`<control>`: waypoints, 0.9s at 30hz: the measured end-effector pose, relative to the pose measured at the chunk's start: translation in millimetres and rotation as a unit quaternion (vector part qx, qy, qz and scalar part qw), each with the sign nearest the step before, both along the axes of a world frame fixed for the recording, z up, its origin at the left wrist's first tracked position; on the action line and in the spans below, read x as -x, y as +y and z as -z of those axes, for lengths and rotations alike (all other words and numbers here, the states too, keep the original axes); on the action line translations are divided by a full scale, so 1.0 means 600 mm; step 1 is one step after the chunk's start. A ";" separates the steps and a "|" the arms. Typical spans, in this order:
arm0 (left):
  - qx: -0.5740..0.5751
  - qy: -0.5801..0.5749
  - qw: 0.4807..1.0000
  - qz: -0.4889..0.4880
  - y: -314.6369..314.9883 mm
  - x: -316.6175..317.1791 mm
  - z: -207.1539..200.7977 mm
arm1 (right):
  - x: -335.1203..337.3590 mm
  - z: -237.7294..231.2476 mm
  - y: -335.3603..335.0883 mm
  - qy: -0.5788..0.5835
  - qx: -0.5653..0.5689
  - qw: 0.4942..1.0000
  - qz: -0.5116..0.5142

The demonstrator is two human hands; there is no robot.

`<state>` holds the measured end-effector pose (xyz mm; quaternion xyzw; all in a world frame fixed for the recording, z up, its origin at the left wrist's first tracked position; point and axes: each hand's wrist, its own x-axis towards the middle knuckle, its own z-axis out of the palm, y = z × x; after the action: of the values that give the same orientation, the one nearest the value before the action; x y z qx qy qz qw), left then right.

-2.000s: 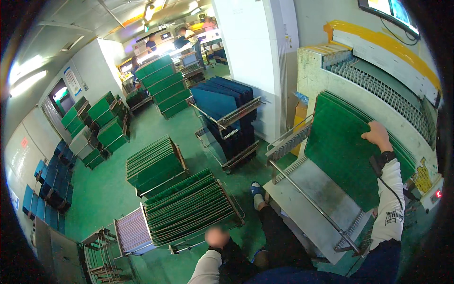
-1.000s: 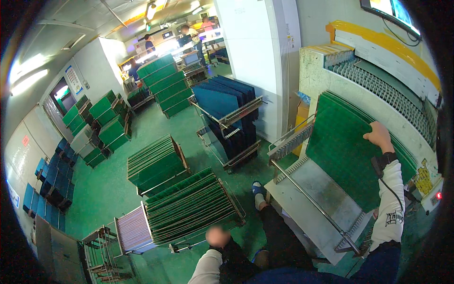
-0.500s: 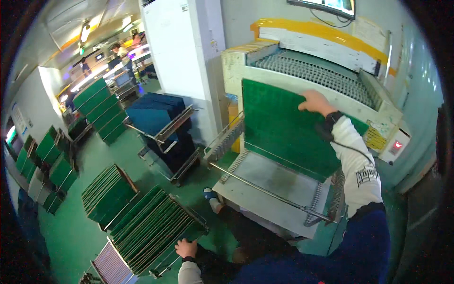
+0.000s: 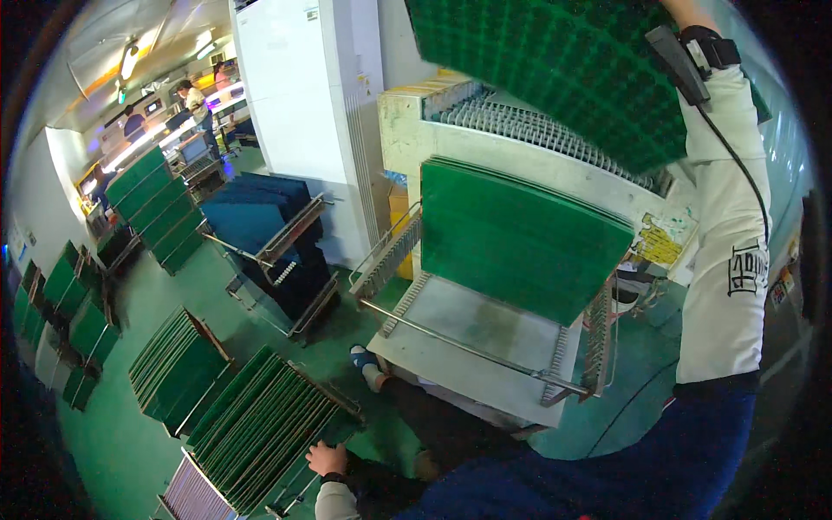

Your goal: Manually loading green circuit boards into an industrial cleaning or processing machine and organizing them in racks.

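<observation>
My right hand (image 4: 689,12) is at the top edge of view, its fingers mostly cut off, holding up a large green circuit board panel (image 4: 555,69). That panel hangs tilted above the roller conveyor (image 4: 529,126) of a cream machine. Below it, more green panels (image 4: 520,238) stand upright, close together, in a metal rack (image 4: 468,334) on a grey-white platform. At lower left, my left hand (image 4: 327,458) has curled fingers at the near right corner of a floor rack packed with green panels (image 4: 260,425); exactly what they grip is unclear.
Left of the machine stand a tall white cabinet (image 4: 290,87) and a rack of dark blue panels (image 4: 256,217). Further green panel stacks (image 4: 152,208) are on the green floor at left. Several people (image 4: 195,104) are in the far room. A cable runs along my right sleeve.
My right hand has risen from the rack's front, and a green panel is now raised over the machine. My left hand stays by the floor rack. The view has shifted slightly.
</observation>
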<state>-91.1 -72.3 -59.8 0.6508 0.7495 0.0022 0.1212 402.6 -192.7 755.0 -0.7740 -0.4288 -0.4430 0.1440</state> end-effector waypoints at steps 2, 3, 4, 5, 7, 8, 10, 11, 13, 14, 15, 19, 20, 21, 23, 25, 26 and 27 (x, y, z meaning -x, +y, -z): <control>0.000 0.006 1.000 -0.003 0.006 0.001 0.002 | -0.021 0.015 0.013 -0.025 -0.001 1.000 -0.003; -0.001 0.019 1.000 -0.021 0.005 0.014 0.001 | -0.074 0.049 0.046 -0.067 -0.007 0.998 -0.012; 0.001 0.020 1.000 -0.021 0.006 0.010 0.007 | -0.104 0.078 0.060 -0.123 -0.008 0.992 -0.004; -0.002 0.015 1.000 -0.016 0.004 0.012 0.012 | -0.136 0.120 0.080 -0.097 0.038 0.994 0.024; -0.012 0.004 1.000 -0.007 0.003 0.015 0.017 | -0.208 0.223 0.109 -0.085 0.087 0.992 0.031; -0.008 -0.005 1.000 -0.009 0.000 0.015 0.017 | -0.245 0.281 0.115 -0.099 0.092 0.991 0.011; -0.003 -0.027 1.000 -0.008 0.002 -0.001 0.002 | -0.311 0.394 0.108 -0.141 0.072 0.987 -0.005; -0.003 -0.025 1.000 -0.010 0.003 0.004 0.007 | -0.317 0.435 0.108 -0.109 0.082 0.991 -0.008; 0.000 -0.014 1.000 -0.015 0.005 0.006 0.009 | -0.331 0.518 0.122 -0.090 0.088 0.992 -0.010; 0.004 -0.007 1.000 -0.014 0.003 0.006 0.010 | -0.333 0.551 0.127 -0.094 0.081 0.992 -0.009; -0.001 -0.014 1.000 -0.012 0.003 0.010 0.011 | -0.322 0.567 0.131 -0.072 0.088 0.994 -0.009; -0.010 0.010 1.000 -0.023 0.003 0.013 0.025 | -0.304 0.600 0.151 -0.040 0.067 0.997 0.001; -0.009 0.011 1.000 -0.023 0.005 0.014 0.028 | -0.307 0.601 0.153 -0.040 0.062 0.997 -0.001; -0.006 0.010 1.000 -0.021 0.005 0.013 0.029 | -0.313 0.602 0.153 -0.039 0.059 0.997 -0.001; -0.004 0.013 1.000 -0.017 0.006 0.013 0.030 | -0.323 0.605 0.153 -0.040 0.054 0.998 0.001; -0.005 0.020 1.000 -0.015 0.005 0.014 0.031 | -0.327 0.609 0.155 -0.043 0.049 0.998 0.003; -0.004 0.020 1.000 -0.012 0.005 0.014 0.031 | -0.329 0.610 0.157 -0.044 0.045 0.998 0.003; -0.002 0.021 1.000 -0.008 0.005 0.013 0.030 | -0.332 0.612 0.157 -0.044 0.041 0.998 0.004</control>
<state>-98.9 -69.6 -77.8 0.6452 0.7569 -0.0089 0.1038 601.8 -98.5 388.0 -0.7605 -0.4499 -0.4593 0.0909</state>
